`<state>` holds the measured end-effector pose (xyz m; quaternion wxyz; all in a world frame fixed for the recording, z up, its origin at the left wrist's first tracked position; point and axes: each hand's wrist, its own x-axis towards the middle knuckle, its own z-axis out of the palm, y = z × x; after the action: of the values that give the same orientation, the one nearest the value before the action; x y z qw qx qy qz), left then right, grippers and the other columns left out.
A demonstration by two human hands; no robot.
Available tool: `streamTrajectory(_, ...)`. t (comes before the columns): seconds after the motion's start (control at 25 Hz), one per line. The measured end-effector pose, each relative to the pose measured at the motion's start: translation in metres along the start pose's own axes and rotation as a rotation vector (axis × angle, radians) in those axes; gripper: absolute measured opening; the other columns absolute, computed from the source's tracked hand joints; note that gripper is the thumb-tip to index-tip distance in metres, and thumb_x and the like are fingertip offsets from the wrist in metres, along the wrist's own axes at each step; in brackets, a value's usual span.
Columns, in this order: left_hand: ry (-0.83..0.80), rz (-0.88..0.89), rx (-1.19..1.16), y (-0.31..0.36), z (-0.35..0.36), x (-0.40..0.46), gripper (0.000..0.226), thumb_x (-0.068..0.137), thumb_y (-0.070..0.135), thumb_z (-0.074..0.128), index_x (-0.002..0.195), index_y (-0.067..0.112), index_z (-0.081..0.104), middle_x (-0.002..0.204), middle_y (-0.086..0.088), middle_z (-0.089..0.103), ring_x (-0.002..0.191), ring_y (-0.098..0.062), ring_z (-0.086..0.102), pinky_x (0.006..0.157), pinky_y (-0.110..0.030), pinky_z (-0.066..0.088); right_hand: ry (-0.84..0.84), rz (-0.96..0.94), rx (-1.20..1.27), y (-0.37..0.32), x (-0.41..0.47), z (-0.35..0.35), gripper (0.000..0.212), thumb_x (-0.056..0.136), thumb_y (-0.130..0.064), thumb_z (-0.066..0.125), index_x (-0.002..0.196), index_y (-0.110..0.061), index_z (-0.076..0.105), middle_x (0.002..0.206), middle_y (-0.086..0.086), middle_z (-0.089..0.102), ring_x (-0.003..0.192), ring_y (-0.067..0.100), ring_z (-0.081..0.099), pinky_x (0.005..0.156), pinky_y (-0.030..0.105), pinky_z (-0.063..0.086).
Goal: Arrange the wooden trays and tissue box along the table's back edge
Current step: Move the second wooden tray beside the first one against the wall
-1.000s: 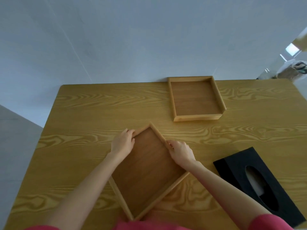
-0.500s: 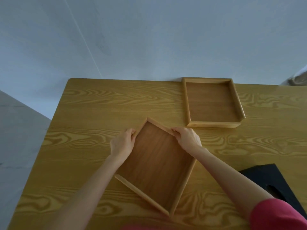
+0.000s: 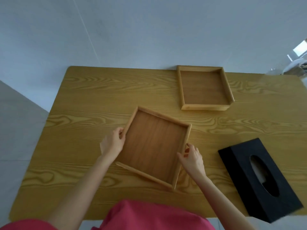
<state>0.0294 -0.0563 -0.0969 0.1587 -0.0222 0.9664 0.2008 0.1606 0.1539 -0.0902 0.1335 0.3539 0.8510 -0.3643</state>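
Left hand: fingers grip the left rim of the near wooden tray, centre of frame.
Right hand: fingers pinch the same tray's right rim.
Near tray: skewed on the tabletop.
Second wooden tray: upper right, at the tabletop's back edge.
Black tissue box: lower right, angled, near the front edge.

Surface: rectangular, yellow-brown wood with bold wavy grain, rounded corners, back edge against the wall. Wall: plain pale grey-blue, one thin diagonal seam at left. Floor: light grey, visible at left. Bright window area: far upper right, blurred clutter beneath it.
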Motion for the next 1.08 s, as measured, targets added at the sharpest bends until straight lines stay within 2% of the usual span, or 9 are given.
streamTrajectory(0.2,-0.014,-0.008,-0.017,-0.028,0.005,-0.026,0.035,0.093,0.026,0.049,0.127,0.015,0.053,0.119,-0.007,0.066,0.104,-0.028,0.063,0.075,-0.034,0.051,0.053,0.022,0.001,0.001,-0.012,0.014,0.055,0.090,-0.018,0.054,0.140,-0.006,0.033,0.133,0.014,0.045,0.117,0.030,0.050,0.093,0.038,0.044)
streamTrajectory(0.36,0.015,0.009,-0.042,-0.040,0.004,-0.034,0.036,0.093,0.026,0.050,0.126,0.013,0.054,0.121,-0.007,0.066,0.107,-0.026,0.063,0.079,-0.033,0.051,0.109,-0.022,-0.007,-0.006,-0.011,0.017,0.045,0.087,-0.011,0.052,0.131,-0.005,0.046,0.120,0.014,0.053,0.106,0.032,0.057,0.089,0.041,0.047)
streamTrajectory(0.56,0.047,0.029,-0.106,-0.041,-0.005,-0.031,0.039,0.092,0.023,0.053,0.127,0.008,0.054,0.119,-0.010,0.067,0.106,-0.025,0.063,0.082,-0.032,0.049,0.140,-0.105,0.007,-0.026,0.006,0.009,0.037,0.088,-0.007,0.051,0.124,-0.001,0.052,0.119,0.016,0.056,0.102,0.033,0.059,0.084,0.038,0.047)
streamTrajectory(0.84,0.010,0.010,-0.172,-0.028,-0.007,-0.001,0.042,0.091,0.024,0.054,0.130,0.008,0.052,0.120,-0.012,0.066,0.108,-0.025,0.064,0.092,-0.036,0.048,0.129,-0.156,-0.068,-0.051,0.058,-0.004,0.045,0.090,-0.005,0.048,0.135,-0.004,0.043,0.127,0.017,0.055,0.110,0.033,0.057,0.089,0.039,0.047)
streamTrajectory(1.08,-0.001,0.008,-0.201,-0.013,0.001,0.017,0.043,0.092,0.022,0.054,0.131,0.005,0.050,0.124,-0.013,0.063,0.108,-0.025,0.063,0.090,-0.033,0.050,0.131,-0.123,-0.082,-0.058,0.088,-0.008,0.042,0.091,-0.002,0.045,0.132,-0.003,0.045,0.125,0.018,0.057,0.108,0.033,0.058,0.087,0.043,0.051)
